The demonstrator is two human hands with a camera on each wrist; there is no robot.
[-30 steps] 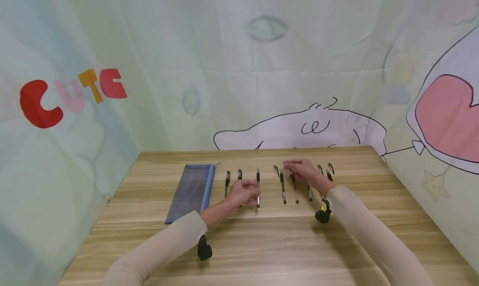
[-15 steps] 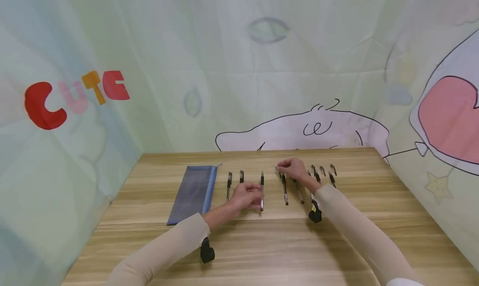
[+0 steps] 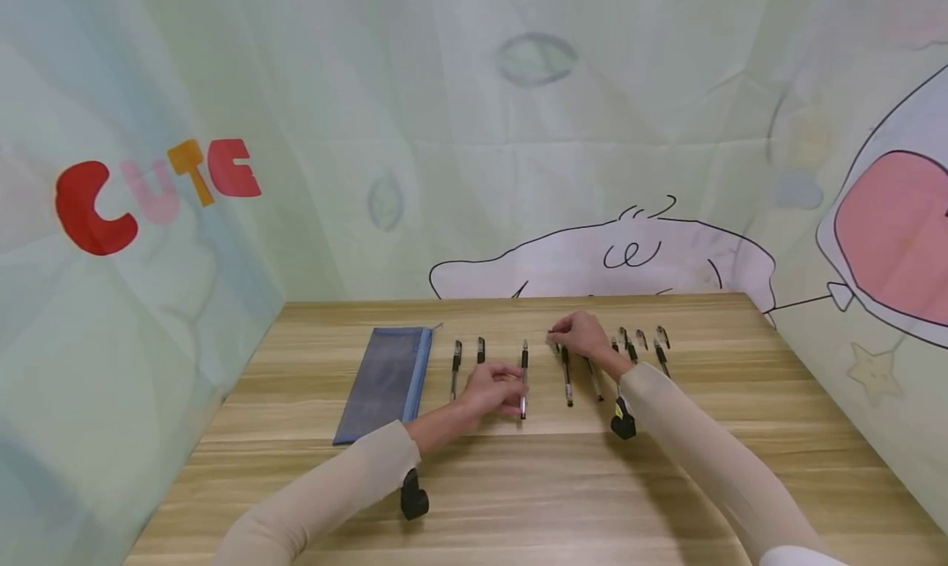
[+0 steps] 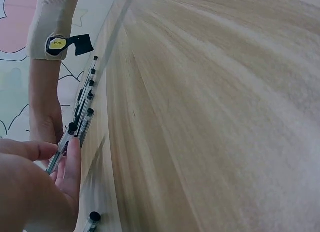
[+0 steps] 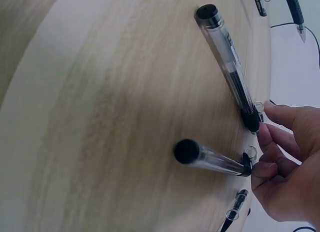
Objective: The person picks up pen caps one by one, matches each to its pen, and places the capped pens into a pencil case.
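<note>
Between the thumb and fingers of my left hand (image 3: 492, 389) is an uncapped gel pen (image 3: 524, 356), its tip pointing to the far side. The left wrist view shows the black end (image 4: 72, 128) of that pen above the fingertips. My right hand (image 3: 581, 336) is at the far part of the table, pinching a small clear-and-black pen cap (image 5: 259, 107) that the fingers partly hide. Just below that hand lie uncapped pens, one (image 3: 568, 377) straight and another (image 3: 595, 378) slanted.
Two capped pens (image 3: 456, 360) lie left of my left hand, one partly covered. Farther left is a blue mesh zip pouch (image 3: 381, 377). More pens (image 3: 662, 359) and loose caps (image 3: 641, 337) lie to the right on the wooden table (image 3: 518, 492).
My right hand has moved left to the pen cap and now has its fingertips on it. My left hand has shifted slightly right with the pen. The slanted pen has turned.
</note>
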